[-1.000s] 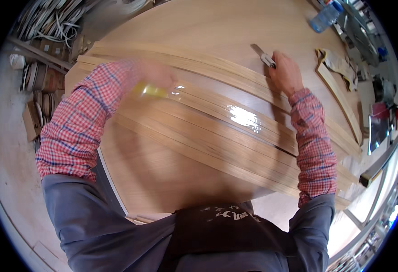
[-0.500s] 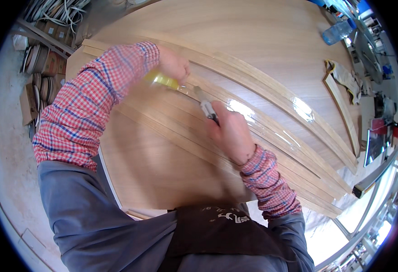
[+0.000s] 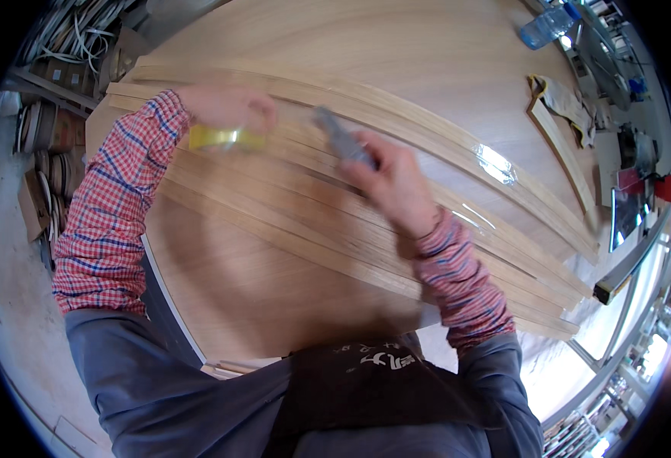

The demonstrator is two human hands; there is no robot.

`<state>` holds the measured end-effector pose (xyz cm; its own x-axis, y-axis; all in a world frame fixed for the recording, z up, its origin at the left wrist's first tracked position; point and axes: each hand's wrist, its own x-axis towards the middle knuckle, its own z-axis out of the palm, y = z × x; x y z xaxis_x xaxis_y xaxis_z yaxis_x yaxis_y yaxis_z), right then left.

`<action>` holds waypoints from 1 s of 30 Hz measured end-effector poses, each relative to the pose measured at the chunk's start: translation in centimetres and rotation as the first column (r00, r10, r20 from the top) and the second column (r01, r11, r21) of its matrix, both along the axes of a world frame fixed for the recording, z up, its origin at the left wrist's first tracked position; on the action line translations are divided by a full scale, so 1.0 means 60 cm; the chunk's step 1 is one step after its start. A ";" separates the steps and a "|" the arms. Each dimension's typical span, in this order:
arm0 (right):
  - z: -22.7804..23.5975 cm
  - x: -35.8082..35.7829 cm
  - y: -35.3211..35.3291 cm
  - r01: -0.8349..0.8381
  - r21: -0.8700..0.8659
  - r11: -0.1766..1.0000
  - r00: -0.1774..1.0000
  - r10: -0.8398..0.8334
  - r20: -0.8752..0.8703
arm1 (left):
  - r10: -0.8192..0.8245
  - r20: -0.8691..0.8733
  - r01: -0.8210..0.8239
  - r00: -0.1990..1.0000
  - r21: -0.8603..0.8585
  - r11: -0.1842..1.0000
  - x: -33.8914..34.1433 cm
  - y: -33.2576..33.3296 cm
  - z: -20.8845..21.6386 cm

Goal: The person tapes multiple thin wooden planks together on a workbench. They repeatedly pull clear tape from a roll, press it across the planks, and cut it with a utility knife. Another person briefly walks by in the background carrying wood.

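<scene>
My left hand (image 3: 228, 103), smeared by motion, is closed on a roll of yellowish clear tape (image 3: 225, 138) above the far left part of the wooden strips. In my right hand (image 3: 398, 185) is a grey utility knife (image 3: 341, 140), its front end angled up and to the left over the strips. Whether its blade is out is too blurred to tell. Several long, thin wooden strips (image 3: 312, 221) lie side by side beneath both hands, bending from upper left to lower right. A shiny piece of clear tape (image 3: 496, 163) lies across the strips farther right.
A large pale wooden board (image 3: 228, 320) carries the strips. At its far right are a plastic bottle (image 3: 551, 26), a beige work glove (image 3: 567, 107) and a wooden piece (image 3: 563, 159). Stacked rolls of banding (image 3: 36, 128) stand on the floor at left.
My left hand has moved left with the tape roll, away from the knife. My right hand and the knife have shifted slightly. The whole view has turned a little.
</scene>
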<state>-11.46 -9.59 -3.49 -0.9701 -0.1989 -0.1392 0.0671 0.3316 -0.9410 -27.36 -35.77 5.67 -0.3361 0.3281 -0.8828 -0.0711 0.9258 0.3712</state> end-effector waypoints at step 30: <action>-0.055 0.379 0.258 0.360 0.771 0.525 0.915 -0.036 -0.403 | 0.198 -0.144 -0.140 0.970 0.334 0.932 0.047 -0.034 -0.079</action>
